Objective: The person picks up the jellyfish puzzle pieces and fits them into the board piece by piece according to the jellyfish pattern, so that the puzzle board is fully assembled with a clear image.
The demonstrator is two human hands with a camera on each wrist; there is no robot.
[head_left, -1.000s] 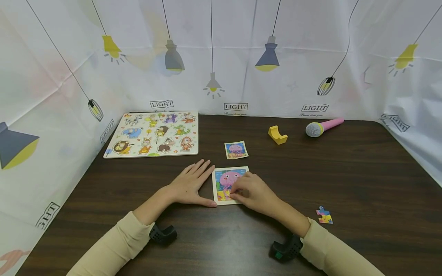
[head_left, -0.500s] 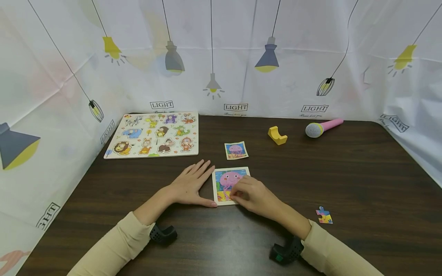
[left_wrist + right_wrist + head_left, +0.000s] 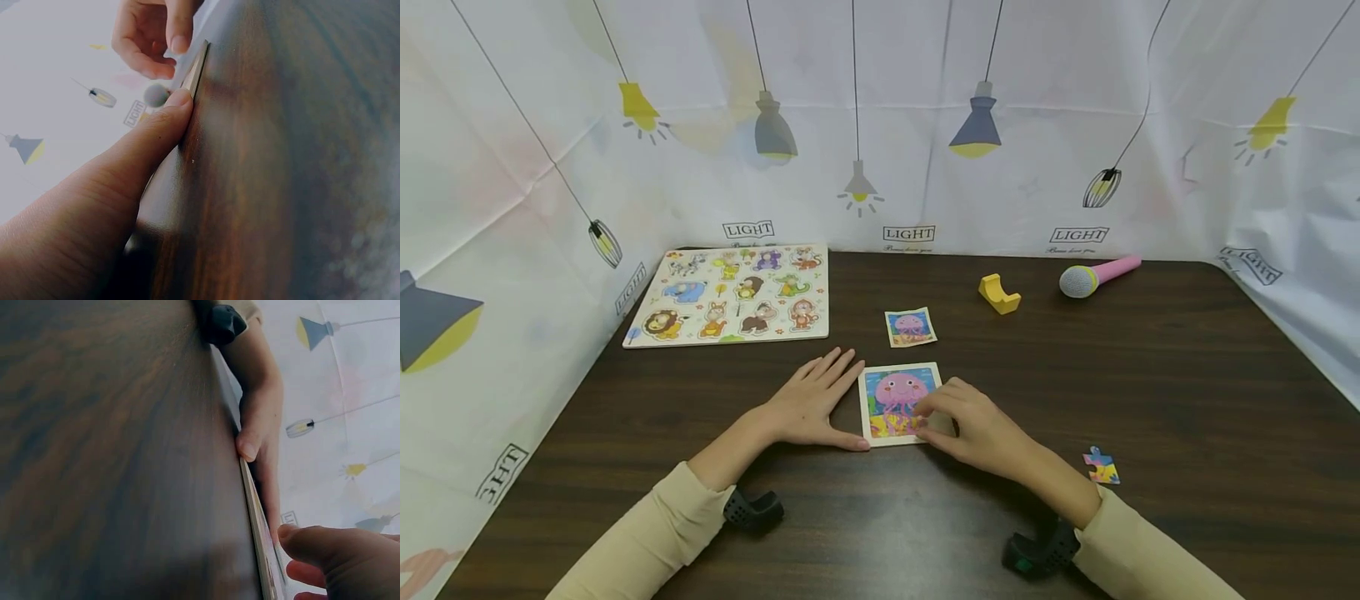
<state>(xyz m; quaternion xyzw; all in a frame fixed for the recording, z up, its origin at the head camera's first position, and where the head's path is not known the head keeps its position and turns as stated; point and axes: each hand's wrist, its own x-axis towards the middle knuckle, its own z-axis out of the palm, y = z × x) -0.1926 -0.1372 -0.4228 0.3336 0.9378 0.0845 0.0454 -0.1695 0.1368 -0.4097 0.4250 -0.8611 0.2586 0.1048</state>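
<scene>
A small square jigsaw puzzle with a pink octopus picture lies in a pale frame on the dark table. My left hand rests flat at its left side, fingers spread, with thumb and index fingertip touching the frame's left corners. Over the puzzle's lower right is my right hand, fingers loosely bent and thumb apart; nothing shows between them. That hand hides the puzzle's lower right corner. A loose jigsaw piece, blue, yellow and pink, lies to the right of it. In the left wrist view the frame appears edge-on.
Behind the puzzle lies a small octopus picture card. An animal puzzle board is at the back left. A yellow curved block and a toy microphone with a pink handle sit at the back right. A printed cloth hangs behind.
My right hand has shifted right over the puzzle, its thumb and fingers parting, and more of the picture's lower part shows. My left hand has stayed in place.
</scene>
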